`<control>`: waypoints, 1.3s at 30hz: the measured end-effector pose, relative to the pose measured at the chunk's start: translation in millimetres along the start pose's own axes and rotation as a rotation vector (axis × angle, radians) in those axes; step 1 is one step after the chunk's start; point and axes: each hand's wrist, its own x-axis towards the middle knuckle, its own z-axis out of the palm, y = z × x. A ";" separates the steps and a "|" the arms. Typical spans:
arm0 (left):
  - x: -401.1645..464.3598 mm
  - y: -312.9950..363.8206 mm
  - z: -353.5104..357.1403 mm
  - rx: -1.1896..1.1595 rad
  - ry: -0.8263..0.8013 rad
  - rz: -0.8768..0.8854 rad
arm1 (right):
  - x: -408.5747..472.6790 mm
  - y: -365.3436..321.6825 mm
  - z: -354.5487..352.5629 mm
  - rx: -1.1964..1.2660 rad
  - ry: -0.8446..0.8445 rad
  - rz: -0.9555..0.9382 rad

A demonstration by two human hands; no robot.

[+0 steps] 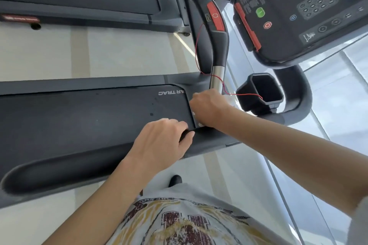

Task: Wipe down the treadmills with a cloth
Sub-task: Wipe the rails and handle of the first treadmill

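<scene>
My right hand (207, 105) is closed on the cloth (231, 100), mostly hidden, pressing it at the base of the treadmill (79, 121) handrail (217, 77). My left hand (161, 141) grips the near side rail (59, 169), likely bracing my lean.

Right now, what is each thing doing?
Left hand: fingers curled on the treadmill's near side rail.
Right hand: closed on a white cloth, mostly hidden.
Red cord: loose, draped over the handlebar.
Cup holder: seems empty.
Belt: dusty spots.
</scene>
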 end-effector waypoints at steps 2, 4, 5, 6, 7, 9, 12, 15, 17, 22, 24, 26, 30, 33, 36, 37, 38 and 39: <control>-2.1 -0.1 0.1 0.012 0.003 0.011 | -14.5 6.7 6.4 0.107 0.063 0.052; -3.8 -0.3 -0.3 0.018 0.010 0.020 | -33.7 11.4 15.3 0.341 0.134 0.139; -3.3 -0.7 -0.6 0.019 0.006 0.017 | -41.6 11.4 19.0 0.441 0.163 0.189; -2.5 -0.7 -0.8 0.019 -0.003 0.012 | -48.2 10.7 22.2 0.520 0.186 0.236; -2.0 -0.2 -0.9 0.015 -0.009 0.008 | -51.7 9.6 25.4 0.584 0.196 0.282; -1.6 0.4 -1.1 0.005 -0.009 0.014 | -58.7 9.1 26.4 0.677 0.196 0.366; -2.2 1.6 -2.2 0.016 -0.015 0.023 | -77.9 19.5 30.4 0.871 0.197 0.479; -1.6 3.1 -1.9 0.037 -0.007 0.024 | -107.9 28.2 50.5 0.950 0.234 0.585; -1.3 5.0 -1.7 0.058 0.006 0.028 | -119.3 32.5 67.5 0.904 0.308 0.655; -2.5 11.8 -5.1 0.081 0.016 0.012 | -103.1 23.8 77.0 0.836 0.445 0.743; -3.5 16.2 -8.6 0.106 0.023 0.000 | -94.6 -8.6 61.8 0.832 0.508 0.655; -4.9 17.9 -10.4 0.145 0.038 -0.012 | -92.9 -51.6 43.8 0.912 0.614 0.536; -15.7 18.9 -12.1 0.187 0.095 -0.036 | -95.8 -83.4 40.1 1.038 0.785 0.461; -34.3 24.6 -7.0 0.213 0.112 -0.103 | -105.1 -77.5 54.8 1.042 0.832 0.393; -71.2 28.6 6.6 0.310 0.162 -0.132 | -116.4 -80.5 71.4 1.084 0.885 0.407; -85.6 28.6 10.3 0.310 0.185 -0.142 | -118.9 -84.7 76.1 1.124 0.898 0.431; -99.6 28.1 12.7 0.297 0.202 -0.156 | -120.9 -90.0 79.9 1.167 0.902 0.454; -112.7 28.0 13.4 0.283 0.217 -0.174 | -122.9 -97.0 83.1 1.201 0.897 0.477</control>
